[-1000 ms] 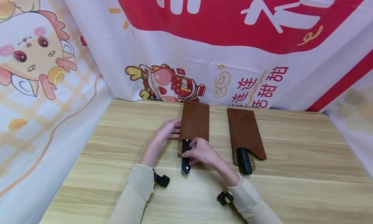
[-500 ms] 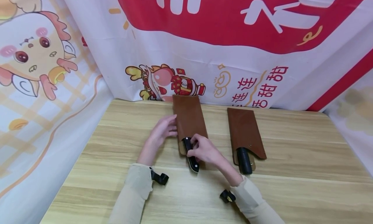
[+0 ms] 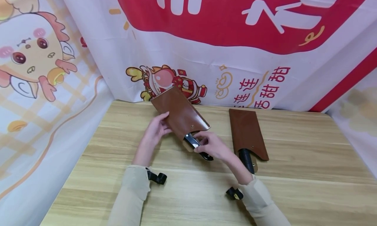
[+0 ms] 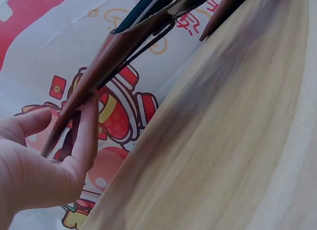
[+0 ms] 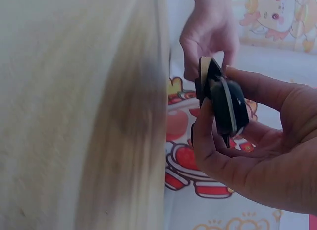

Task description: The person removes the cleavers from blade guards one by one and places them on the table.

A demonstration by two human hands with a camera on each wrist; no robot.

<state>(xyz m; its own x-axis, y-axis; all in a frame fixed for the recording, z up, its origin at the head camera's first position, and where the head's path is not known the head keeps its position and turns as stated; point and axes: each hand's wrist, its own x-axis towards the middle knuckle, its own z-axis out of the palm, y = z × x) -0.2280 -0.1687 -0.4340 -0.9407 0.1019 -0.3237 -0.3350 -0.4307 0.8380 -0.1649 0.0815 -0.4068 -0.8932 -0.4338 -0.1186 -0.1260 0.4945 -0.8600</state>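
A brown leather knife sheath [image 3: 178, 112] slants over the back half of the table, raised off the wood in the left wrist view. The black riveted handle of a knife [image 3: 192, 141] sticks out of its near end; the blade is hidden inside. My left hand [image 3: 154, 129] holds the sheath by its left edge, thumb on one face and fingers [image 4: 88, 128] on the other. With thumb and fingers my right hand [image 3: 214, 147] grips the knife handle, whose butt end faces the camera in the right wrist view.
To the right lies a second brown sheath [image 3: 248, 129] with a black ribbed handle [image 3: 246, 159] protruding, partly behind the right forearm. Printed cloth [image 3: 218, 46] hangs along the table's back edge and left side. The table [image 3: 309, 147] has light wood grain.
The left sheath with its knife has swung counterclockwise, its far end moving left and lifting off the table. Both hands have moved with it; the second sheath has stayed put.
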